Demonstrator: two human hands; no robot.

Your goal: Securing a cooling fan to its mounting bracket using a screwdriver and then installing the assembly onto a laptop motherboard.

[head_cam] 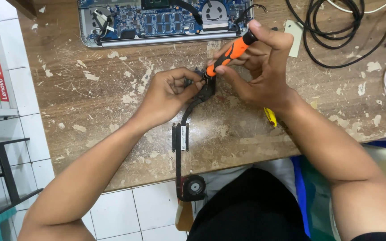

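My right grip (258, 67) pinching an orange-handled screwdriver (228, 54), tip down on a black heat-pipe cooler (188, 129), left grip (170, 93) pinching its plate end (fan overhanging the counter (90, 111)), opened laptop (157, 20) beyond.

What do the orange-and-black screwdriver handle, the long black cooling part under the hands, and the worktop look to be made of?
Orange-and-black screwdriver handle: likely matte plastic or rubber, judging by its even, saturated colour.

Long black cooling part with round fan: seemingly dark-coated metal pipe and plate; the fan housing looks like black plastic.

Brown worktop: probably wood or laminated board, its worn surface chipped and scratched to pale patches.
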